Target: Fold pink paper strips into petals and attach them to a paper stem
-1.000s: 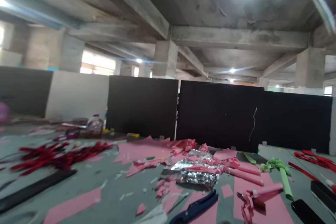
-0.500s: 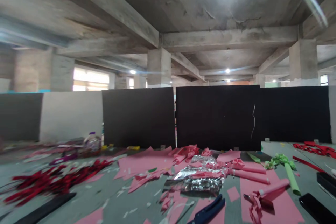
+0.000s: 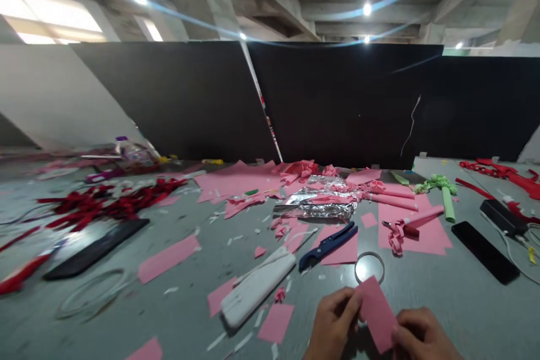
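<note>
A small rectangle of pink paper (image 3: 377, 315) is held up between both hands at the lower right of the head view. My left hand (image 3: 333, 320) pinches its upper left side with thumb and fingers. At the lower right edge of the same piece, my right hand (image 3: 424, 334) is closed on it. Just beyond the paper lies a roll of tape (image 3: 369, 268), seen as a thin ring. A dark blue cutting tool (image 3: 328, 246) rests further left, partly over a pink sheet (image 3: 343, 250).
A white power bank-like block (image 3: 258, 288) lies left of my hands. Crumpled foil (image 3: 323, 202) and pink scraps cover the middle back. A black phone (image 3: 485, 251) lies right. Red strips (image 3: 113, 199) are heaped left. Black panels (image 3: 346, 107) stand behind.
The view has tipped down toward the table. Both hands, holding the pink paper, now show at the bottom, where no hands showed before.
</note>
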